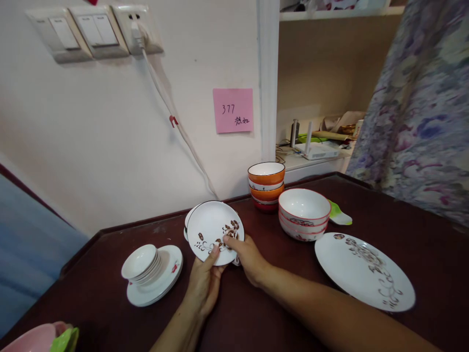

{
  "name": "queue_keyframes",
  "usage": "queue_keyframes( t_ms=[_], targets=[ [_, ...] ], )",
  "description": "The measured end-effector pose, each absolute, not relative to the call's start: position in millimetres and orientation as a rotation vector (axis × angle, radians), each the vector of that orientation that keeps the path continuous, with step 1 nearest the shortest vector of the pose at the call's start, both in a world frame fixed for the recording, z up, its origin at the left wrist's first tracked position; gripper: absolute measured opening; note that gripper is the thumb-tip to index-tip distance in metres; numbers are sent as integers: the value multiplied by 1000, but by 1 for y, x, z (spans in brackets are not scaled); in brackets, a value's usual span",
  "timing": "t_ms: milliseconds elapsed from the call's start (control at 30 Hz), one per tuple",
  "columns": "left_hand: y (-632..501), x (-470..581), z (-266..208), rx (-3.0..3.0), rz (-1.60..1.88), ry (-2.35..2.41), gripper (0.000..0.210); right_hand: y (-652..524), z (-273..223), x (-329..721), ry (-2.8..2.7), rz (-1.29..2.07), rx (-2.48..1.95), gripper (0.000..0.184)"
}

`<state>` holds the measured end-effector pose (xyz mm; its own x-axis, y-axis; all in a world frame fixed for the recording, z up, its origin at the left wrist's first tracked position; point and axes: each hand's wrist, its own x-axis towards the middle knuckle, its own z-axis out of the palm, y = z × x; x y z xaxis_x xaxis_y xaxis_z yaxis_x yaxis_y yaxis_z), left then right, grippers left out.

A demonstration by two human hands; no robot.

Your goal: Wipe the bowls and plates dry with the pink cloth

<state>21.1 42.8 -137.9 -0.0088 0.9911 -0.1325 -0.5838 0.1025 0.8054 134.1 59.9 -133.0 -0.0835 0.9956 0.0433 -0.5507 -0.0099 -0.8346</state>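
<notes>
A round white plate with brown flowers and a dark rim is held tilted toward me in the middle of the view. My left hand grips its lower edge, thumb on the face and fingers underneath. From the right, my right hand pinches the same plate with the thumb on the flower pattern. Behind the plate, the edge of other white dishware shows; most of it is hidden. Left of my hands, a stack of small white bowls rests on white plates with a red flower mark.
Orange and red bowls are stacked by the wall. White bowls with red rims stand beside them, a green-and-white spoon behind. A large oval platter lies right on the dark table. A pink bowl sits front left.
</notes>
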Motion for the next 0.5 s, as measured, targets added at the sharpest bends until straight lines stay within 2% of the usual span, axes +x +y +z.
queue_keyframes(
  t_ms=[167, 333, 433, 500],
  targets=[
    [46, 21, -137, 678, 1355, 781, 45, 65, -127, 141, -783, 1495, -731, 42],
    [52, 21, -142, 660, 1481, 894, 38, 75, -98, 168, -934, 1443, -603, 59],
    [51, 21, -145, 686, 1414, 911, 37, 73, -88, 173, -1057, 1432, -499, 50],
    [49, 21, -145, 709, 1377, 910, 35, 71, -92, 171, -1065, 1531, -511, 53]
  ],
)
